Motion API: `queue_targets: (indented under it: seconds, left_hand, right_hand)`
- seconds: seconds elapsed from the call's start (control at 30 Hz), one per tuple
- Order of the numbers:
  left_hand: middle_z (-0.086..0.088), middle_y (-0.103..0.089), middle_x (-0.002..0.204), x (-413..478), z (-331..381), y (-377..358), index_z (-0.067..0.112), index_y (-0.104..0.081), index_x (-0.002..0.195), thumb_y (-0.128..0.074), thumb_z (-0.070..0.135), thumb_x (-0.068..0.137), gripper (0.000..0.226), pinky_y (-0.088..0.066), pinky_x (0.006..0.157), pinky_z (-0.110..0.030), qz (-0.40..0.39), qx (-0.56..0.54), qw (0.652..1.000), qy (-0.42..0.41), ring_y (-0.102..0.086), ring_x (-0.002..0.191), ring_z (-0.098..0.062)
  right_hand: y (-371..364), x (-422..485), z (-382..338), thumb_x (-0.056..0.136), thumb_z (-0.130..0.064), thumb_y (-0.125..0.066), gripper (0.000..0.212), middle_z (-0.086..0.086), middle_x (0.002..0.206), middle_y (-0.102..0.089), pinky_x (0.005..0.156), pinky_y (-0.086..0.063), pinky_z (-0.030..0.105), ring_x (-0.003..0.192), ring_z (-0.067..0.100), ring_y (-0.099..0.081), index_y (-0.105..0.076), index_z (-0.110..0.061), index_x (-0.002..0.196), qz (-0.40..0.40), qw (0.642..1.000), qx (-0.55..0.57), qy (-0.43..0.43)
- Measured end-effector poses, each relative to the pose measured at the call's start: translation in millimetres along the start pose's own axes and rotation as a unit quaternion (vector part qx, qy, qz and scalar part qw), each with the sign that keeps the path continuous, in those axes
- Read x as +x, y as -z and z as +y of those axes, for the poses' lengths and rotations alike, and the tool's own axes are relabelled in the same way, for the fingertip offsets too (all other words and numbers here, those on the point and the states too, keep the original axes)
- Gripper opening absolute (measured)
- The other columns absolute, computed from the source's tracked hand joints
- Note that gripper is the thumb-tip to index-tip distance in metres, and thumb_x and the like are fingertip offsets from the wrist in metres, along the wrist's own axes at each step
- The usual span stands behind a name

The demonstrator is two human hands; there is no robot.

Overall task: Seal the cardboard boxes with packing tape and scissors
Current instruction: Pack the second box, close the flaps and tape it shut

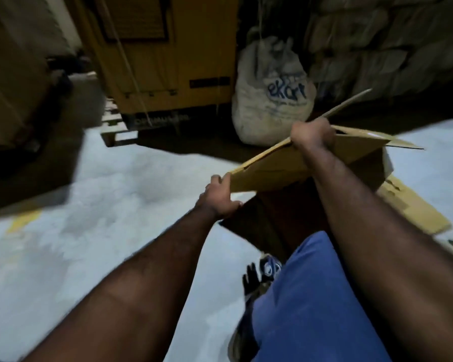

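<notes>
The box (272,168), half-folded, hangs above the floor (115,192) at centre right of the frame, its long edge running from lower left to upper right. The right hand (311,133) grips that edge midway, fingers curled over it. The left hand (220,197), lower in frame, pinches the lower-left corner. No tape or scissors show.
</notes>
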State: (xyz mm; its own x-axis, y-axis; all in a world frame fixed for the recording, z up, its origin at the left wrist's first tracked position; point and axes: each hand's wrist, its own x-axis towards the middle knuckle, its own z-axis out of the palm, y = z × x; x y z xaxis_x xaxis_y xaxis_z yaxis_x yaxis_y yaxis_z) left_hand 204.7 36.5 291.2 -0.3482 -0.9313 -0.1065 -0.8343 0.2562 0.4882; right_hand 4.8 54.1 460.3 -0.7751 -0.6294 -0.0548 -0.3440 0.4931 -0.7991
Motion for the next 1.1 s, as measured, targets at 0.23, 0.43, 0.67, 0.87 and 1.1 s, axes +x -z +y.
queue_targets:
  seconds: [0.23,0.43,0.67,0.87,1.1]
  left_hand:
    - [-0.020,-0.039,0.153,-85,-102,27,0.023,-0.019,0.161,-0.066,0.061,0.081,0.100,-0.035,0.112,-0.035,-0.052,-0.032,0.998,0.033,-0.039,0.142,-0.036]
    - [-0.008,-0.034,0.162,-179,-153,-1,0.034,0.003,0.162,-0.070,0.065,0.072,0.120,-0.043,0.109,-0.037,-0.126,-0.110,0.981,0.104,-0.050,0.136,-0.030]
    - [0.003,-0.055,0.145,-216,-172,69,0.041,-0.039,0.151,-0.059,0.022,0.100,0.058,-0.057,0.076,-0.043,-0.075,-0.350,0.917,0.177,-0.064,0.103,-0.021]
    - [-0.006,-0.056,0.114,-207,-138,117,0.023,-0.052,0.122,-0.059,0.078,0.082,0.068,-0.061,0.076,-0.054,0.108,-0.518,0.795,0.295,-0.059,0.102,-0.033]
    - [-0.014,-0.054,0.099,-187,-126,94,0.004,-0.056,0.101,-0.068,0.020,0.086,0.026,-0.061,0.068,-0.049,0.069,-0.438,0.819,0.363,-0.059,0.081,-0.033]
  right_hand:
    - [-54,-153,-11,0.091,-0.028,-0.062,0.035,0.013,0.124,-0.064,0.086,-0.050,0.036,0.115,0.036,-0.061,-0.066,-0.009,0.120,-0.176,0.968,-0.129,0.125]
    - [-90,-252,3,0.088,-0.032,-0.056,0.024,0.008,0.094,-0.071,0.078,-0.059,0.040,0.091,0.032,-0.068,-0.069,-0.012,0.091,-0.251,0.902,-0.232,0.265]
    - [-103,-314,33,0.095,-0.025,-0.052,0.026,0.014,0.106,-0.071,0.086,-0.052,0.036,0.109,0.035,-0.063,-0.071,-0.009,0.104,-0.301,0.828,-0.300,0.366]
    - [-116,-336,55,0.093,-0.017,-0.048,0.023,0.013,0.108,-0.070,0.085,-0.049,0.036,0.111,0.036,-0.059,-0.066,-0.009,0.103,-0.321,0.775,-0.348,0.418]
    - [-126,-332,70,0.096,-0.020,-0.047,0.024,0.013,0.102,-0.069,0.074,-0.044,0.034,0.106,0.034,-0.060,-0.067,-0.008,0.102,-0.328,0.771,-0.343,0.425]
